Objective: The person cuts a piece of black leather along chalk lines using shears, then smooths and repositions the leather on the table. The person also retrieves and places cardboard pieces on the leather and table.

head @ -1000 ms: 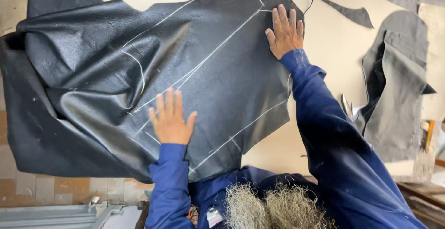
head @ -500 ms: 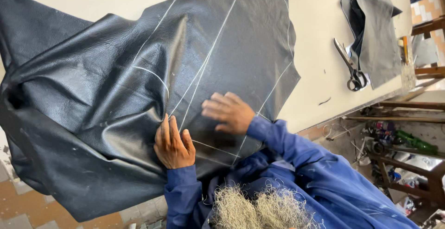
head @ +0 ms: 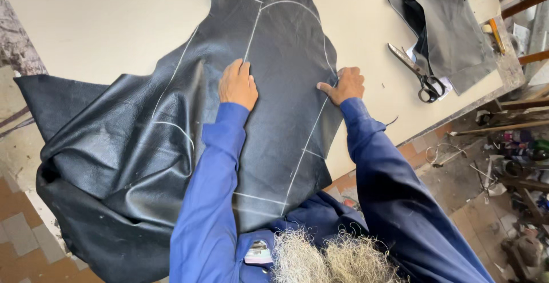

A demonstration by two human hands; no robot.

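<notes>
Black leather hide spread over surface, draped off near edge. Left hand pressed flat, fingers together — hide pinned smooth. Right hand curled at hide's right edge, edge apparently pinched. Scissors left near right edge.

Black leather hide — chalk-lined, spread on table, left part overhanging.
</notes>
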